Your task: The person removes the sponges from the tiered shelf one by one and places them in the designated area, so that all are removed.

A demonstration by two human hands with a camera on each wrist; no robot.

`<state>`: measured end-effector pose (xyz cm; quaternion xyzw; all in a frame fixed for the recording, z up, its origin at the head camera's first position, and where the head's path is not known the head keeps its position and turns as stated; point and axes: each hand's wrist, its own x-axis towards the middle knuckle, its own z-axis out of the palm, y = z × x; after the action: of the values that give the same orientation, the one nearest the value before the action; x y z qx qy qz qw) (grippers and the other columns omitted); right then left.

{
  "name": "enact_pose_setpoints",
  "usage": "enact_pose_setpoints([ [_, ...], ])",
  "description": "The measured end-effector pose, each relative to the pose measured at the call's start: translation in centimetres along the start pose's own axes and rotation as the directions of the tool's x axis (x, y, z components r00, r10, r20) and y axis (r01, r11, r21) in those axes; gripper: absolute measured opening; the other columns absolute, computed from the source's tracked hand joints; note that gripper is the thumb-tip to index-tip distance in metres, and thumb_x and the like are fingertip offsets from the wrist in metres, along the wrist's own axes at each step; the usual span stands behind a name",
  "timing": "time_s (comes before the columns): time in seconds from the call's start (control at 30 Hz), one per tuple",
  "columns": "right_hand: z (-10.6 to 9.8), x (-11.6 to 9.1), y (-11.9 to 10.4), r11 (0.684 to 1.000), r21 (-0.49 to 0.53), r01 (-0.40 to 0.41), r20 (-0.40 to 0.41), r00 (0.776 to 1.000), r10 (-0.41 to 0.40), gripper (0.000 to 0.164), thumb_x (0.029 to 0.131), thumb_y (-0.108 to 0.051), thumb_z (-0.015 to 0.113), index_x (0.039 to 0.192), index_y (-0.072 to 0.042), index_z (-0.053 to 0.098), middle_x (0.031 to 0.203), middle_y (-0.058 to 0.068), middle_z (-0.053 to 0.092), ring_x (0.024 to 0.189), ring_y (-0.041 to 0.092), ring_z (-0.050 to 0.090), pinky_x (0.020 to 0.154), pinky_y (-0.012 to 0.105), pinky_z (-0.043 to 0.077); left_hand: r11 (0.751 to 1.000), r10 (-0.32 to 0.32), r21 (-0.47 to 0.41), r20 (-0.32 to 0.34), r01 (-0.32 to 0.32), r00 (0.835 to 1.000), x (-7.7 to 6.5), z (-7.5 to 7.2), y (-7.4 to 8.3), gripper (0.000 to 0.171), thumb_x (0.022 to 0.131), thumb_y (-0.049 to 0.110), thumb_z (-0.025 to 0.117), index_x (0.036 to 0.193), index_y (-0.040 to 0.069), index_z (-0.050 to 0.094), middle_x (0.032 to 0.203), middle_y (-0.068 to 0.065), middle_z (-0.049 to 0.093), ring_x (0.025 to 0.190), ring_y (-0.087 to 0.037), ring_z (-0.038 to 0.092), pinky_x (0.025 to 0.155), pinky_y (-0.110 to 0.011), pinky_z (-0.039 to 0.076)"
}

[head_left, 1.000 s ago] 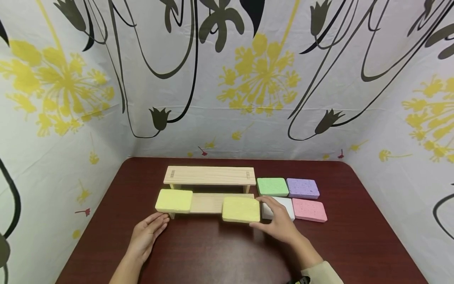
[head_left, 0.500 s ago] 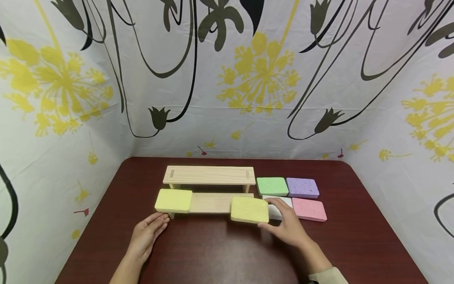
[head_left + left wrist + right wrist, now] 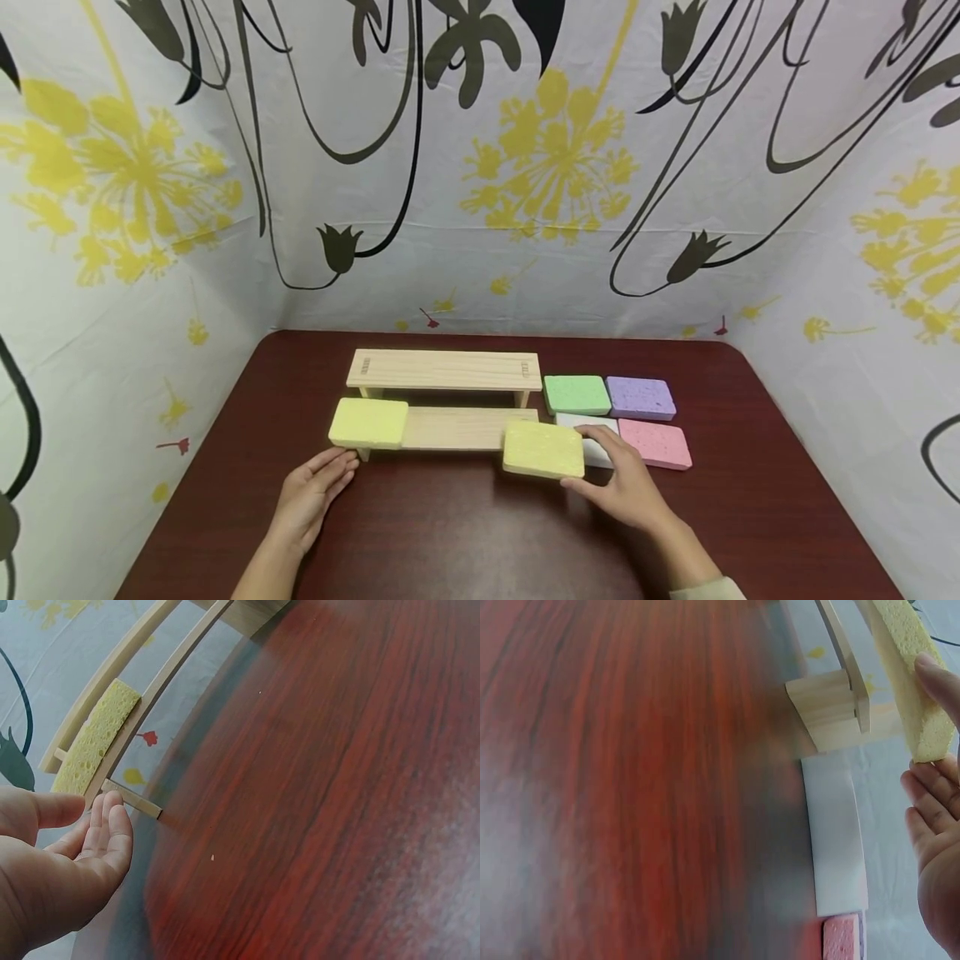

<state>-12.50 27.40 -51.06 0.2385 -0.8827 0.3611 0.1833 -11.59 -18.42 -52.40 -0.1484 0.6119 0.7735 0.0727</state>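
My right hand point(image 3: 626, 483) pinches a yellow sponge point(image 3: 543, 449) by its right end, thumb at the front and fingers behind. The sponge is held above the right end of the low front wooden stand point(image 3: 453, 429); the right wrist view shows the same sponge point(image 3: 911, 675) from its edge. A second yellow sponge point(image 3: 368, 423) lies on the left end of that stand. Beside this end, my left hand point(image 3: 315, 500) has its fingertips at the stand's front left leg. In the left wrist view those fingers are loosely bent next to the leg point(image 3: 135, 799).
A taller wooden stand point(image 3: 444, 370) is behind the front one. To the right lie a green sponge point(image 3: 576, 395), a purple sponge point(image 3: 641, 397), a pink sponge point(image 3: 655, 443) and a partly hidden white sponge point(image 3: 597, 452). Patterned cloth point(image 3: 480, 283) hangs around the dark red table point(image 3: 435, 533).
My right hand has moved the pinched yellow sponge rightward and slightly nearer along the front stand, baring more of its top. The left hand has stayed in place.
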Motion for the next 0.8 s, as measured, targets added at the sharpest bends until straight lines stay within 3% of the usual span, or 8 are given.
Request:
enact_pose_setpoints([
  [0.33,-1.4,-1.3,0.8,0.999,-0.001,-0.046,0.015,0.999,0.046,0.071,0.067,-0.024,0.097,0.128,-0.013,0.063,0.122,-0.003,0.065,0.113,0.012,0.058,0.1,0.009,0.037,1.0,-0.004,0.004,-0.006,0.004,1.0,0.0,0.1,0.1,0.046,0.105,-0.001,0.049,0.147,-0.014,0.036,0.127,-0.012,0.065,0.102,-0.005,0.067,0.097,-0.023,0.054],
  [0.63,-2.3,-2.1,1.1,0.998,-0.021,-0.056,0.009,0.998,0.056,0.072,0.066,-0.023,0.098,0.128,-0.012,0.062,0.12,-0.005,0.064,0.108,0.007,0.057,0.087,0.024,0.05,1.0,0.0,-0.003,-0.011,0.0,1.0,0.0,0.1,0.1,0.046,0.105,-0.002,0.049,0.147,-0.015,0.036,0.124,-0.011,0.067,0.102,-0.006,0.067,0.097,-0.023,0.055],
  [0.8,-2.9,-2.7,1.4,0.997,-0.036,-0.061,-0.009,0.998,0.061,0.072,0.065,-0.019,0.098,0.127,-0.01,0.062,0.122,-0.002,0.064,0.11,0.006,0.056,0.09,0.02,0.051,1.0,0.003,0.002,-0.01,-0.003,1.0,-0.1,0.1,0.2,0.046,0.105,-0.001,0.05,0.147,-0.014,0.036,0.125,-0.012,0.066,0.101,-0.005,0.067,0.097,-0.023,0.055],
])
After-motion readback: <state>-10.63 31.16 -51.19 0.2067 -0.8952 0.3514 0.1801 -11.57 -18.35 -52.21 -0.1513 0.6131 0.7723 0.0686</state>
